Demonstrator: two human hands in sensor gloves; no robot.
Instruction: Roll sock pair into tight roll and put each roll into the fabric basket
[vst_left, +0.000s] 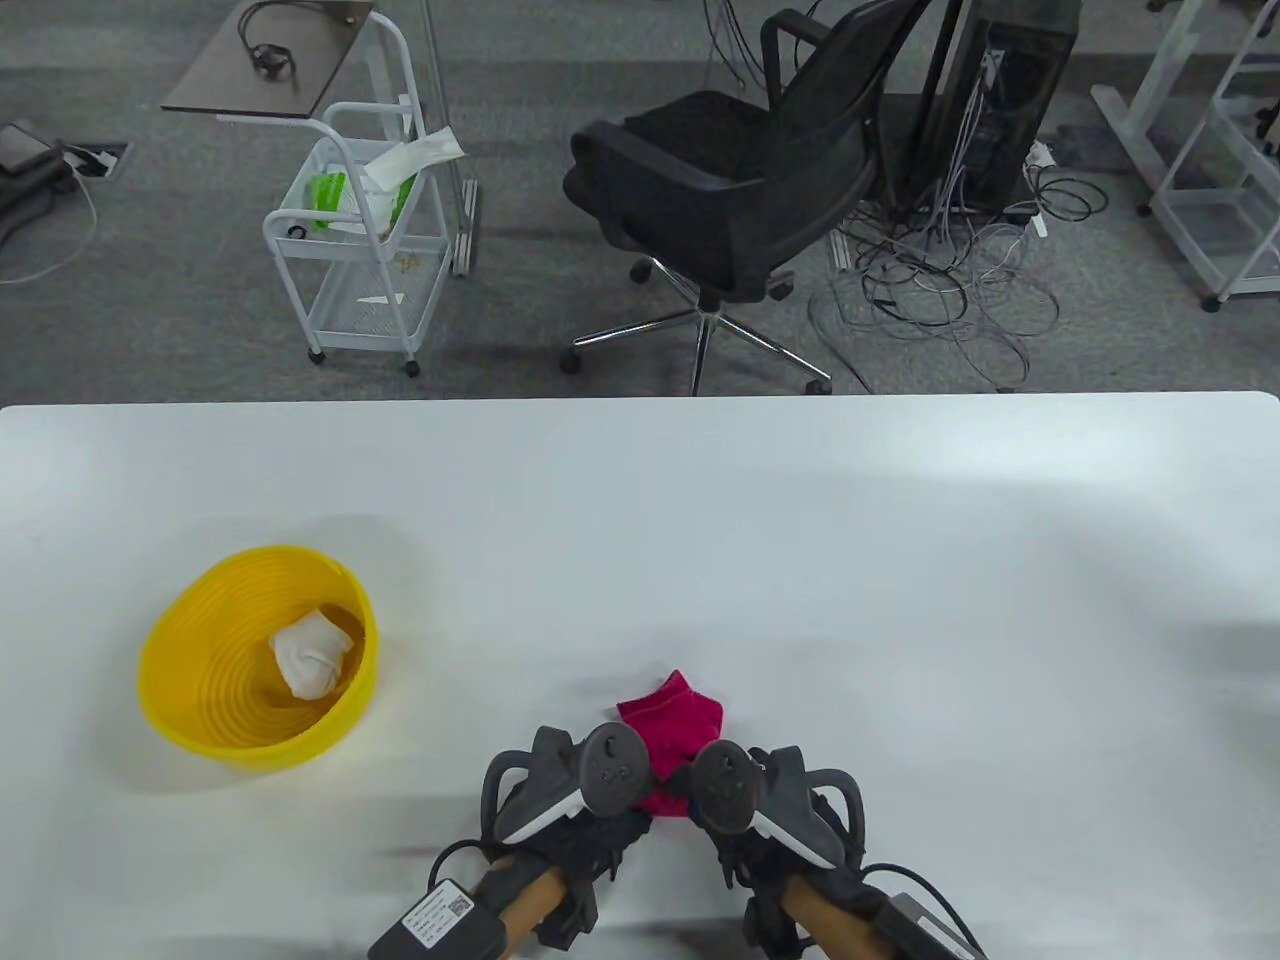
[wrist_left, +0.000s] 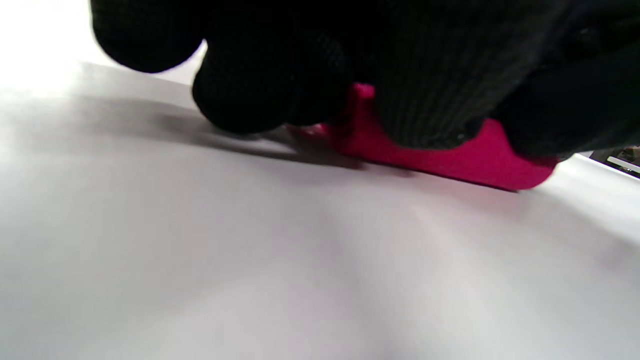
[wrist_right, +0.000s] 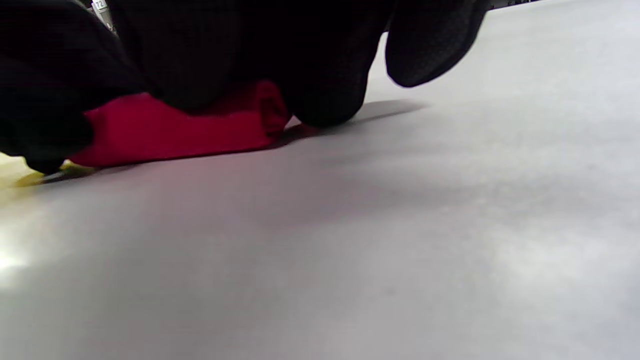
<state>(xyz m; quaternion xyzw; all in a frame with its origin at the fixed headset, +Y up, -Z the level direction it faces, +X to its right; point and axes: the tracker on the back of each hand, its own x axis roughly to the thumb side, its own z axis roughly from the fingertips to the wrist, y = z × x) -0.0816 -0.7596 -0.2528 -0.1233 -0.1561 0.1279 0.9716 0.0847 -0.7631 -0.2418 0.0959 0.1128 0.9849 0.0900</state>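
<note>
Beyond the far edge of your table (vst_left: 900, 480) stand a black mesh chair (vst_left: 740, 170), a white wire cart (vst_left: 355, 230) holding green and white packets, a tangle of cables (vst_left: 940, 290) on grey carpet, and a dark computer tower (vst_left: 1000, 90). Nothing lies between your hands and the basket (vst_left: 175, 690); only bare tabletop separates them.

The table is smooth, white and matt. The basket is round, yellow and ribbed in concentric rings, sitting well to the left of the sock. Inside it rests a white roll (vst_left: 310, 652), bunched and slightly lumpy.

The sock (vst_left: 672, 725) is magenta knit fabric lying flat on the table near its near edge, far end squared off, near end thickened into a fold or roll.

Your left hand (vst_left: 575, 800) and right hand (vst_left: 765, 800) sit close together on the sock's near end. In both wrist views the black-gloved fingers (wrist_left: 270, 95) and fingers (wrist_right: 325, 95) curl down over the sock's edge and grip it against the table
</note>
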